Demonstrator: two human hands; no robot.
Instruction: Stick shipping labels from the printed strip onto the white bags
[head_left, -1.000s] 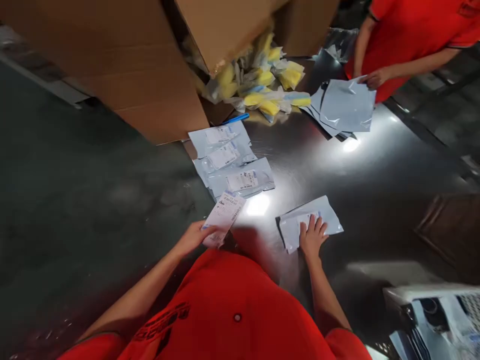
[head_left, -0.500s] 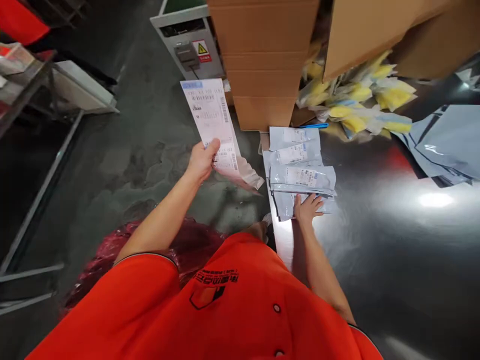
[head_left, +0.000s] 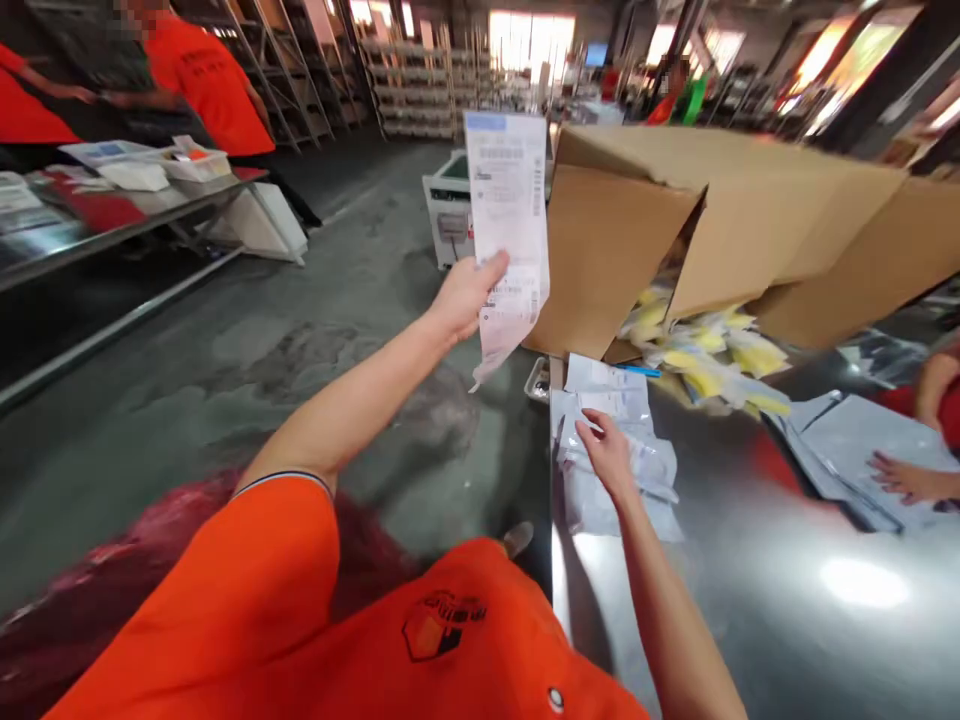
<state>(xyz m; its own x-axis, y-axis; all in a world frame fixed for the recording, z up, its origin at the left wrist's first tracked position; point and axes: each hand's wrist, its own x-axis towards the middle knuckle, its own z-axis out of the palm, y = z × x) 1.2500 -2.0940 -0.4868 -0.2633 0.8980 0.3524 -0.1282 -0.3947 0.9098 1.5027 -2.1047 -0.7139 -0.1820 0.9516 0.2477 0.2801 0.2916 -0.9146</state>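
My left hand (head_left: pixel 466 297) grips a long strip of printed shipping labels (head_left: pixel 508 190) by its left edge, thumb on the printed face. The strip stands upright over the floor, its lower end curling. Over the metal table's near edge, my right hand (head_left: pixel 606 452) is raised above grey mailer bags (head_left: pixel 622 505), fingers parted with nothing seen in them. The mailers overlap in a column, and white labels show on them. A blue pen-like stick (head_left: pixel 639 371) lies at their far end.
An open cardboard box (head_left: pixel 615 250) stands beyond the mailers, with yellow items in clear plastic (head_left: pixel 705 365) spilling beside it. Another person's hand (head_left: pixel 904 478) rests on flat grey bags (head_left: pixel 862 440) at right. A side table (head_left: pixel 142 215) stands at left; people in orange shirts are behind it.
The view has tilted up, bringing the room into sight. The label strip is raised more upright in my left hand. My right hand has moved from the nearest mailer towards the farther ones.
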